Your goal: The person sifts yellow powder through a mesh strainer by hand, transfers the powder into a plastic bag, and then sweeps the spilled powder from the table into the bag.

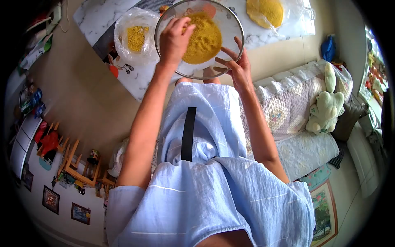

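A round see-through bowl or sieve with a grey metal-looking rim (241,25) sits at the table's near edge, partly over my lap. Loose yellow powder (202,41) is heaped inside it. Over the left part of the powder, my left hand (176,40) has its fingers curled in toward the thumb; whatever lies between them is hidden. My right hand (238,66) holds the rim at the lower right, its fingers spread along the wall. Left of the bowl, an open clear plastic bag (123,35) contains yellow crumbs (137,38).
More yellow powder (265,11) in clear plastic lies at the marble-patterned table's (98,18) far right. A quilt-covered sofa (284,103) with a plush toy (327,109) stands to the right. Wooden stools (78,164) are at the lower left.
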Available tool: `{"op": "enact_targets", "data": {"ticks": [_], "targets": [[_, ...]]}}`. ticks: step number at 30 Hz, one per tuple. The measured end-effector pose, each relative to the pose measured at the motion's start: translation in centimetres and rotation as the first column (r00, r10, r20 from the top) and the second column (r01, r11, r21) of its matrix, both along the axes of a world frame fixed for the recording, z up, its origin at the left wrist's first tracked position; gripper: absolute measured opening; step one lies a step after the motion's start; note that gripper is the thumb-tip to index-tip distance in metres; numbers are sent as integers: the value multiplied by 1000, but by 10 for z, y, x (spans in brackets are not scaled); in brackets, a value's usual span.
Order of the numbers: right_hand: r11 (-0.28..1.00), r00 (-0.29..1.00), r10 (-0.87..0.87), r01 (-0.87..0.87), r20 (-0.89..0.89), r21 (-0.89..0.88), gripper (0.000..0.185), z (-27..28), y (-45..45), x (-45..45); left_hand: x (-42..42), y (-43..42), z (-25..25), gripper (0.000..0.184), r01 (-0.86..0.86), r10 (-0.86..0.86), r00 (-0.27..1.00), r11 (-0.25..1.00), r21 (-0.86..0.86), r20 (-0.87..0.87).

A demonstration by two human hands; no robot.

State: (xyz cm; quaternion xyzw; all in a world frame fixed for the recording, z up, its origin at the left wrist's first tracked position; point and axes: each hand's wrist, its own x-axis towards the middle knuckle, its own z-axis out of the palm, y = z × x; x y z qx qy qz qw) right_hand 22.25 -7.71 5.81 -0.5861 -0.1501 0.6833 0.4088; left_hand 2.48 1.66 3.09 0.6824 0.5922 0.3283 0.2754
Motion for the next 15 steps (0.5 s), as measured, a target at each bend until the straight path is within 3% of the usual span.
{"op": "enact_targets", "data": {"ticks": [7,9,13,15], "targets": [[1000,1000,9,-9,-3,29,81,13,2,-17,32,7,-26,25,-79,79,997,997,27,8],[999,1000,25,-26,7,41,78,14,4,-20,32,9,-26,24,-94,95,995,985,142,2],[998,998,45,-47,39,50,79,15,6,-26,31,12,-28,20,-130,130,991,991,43,2],[995,996,57,-62,70,74,80,14,8,-28,31,17,-31,17,-143,150,988,981,129,-43]]}}
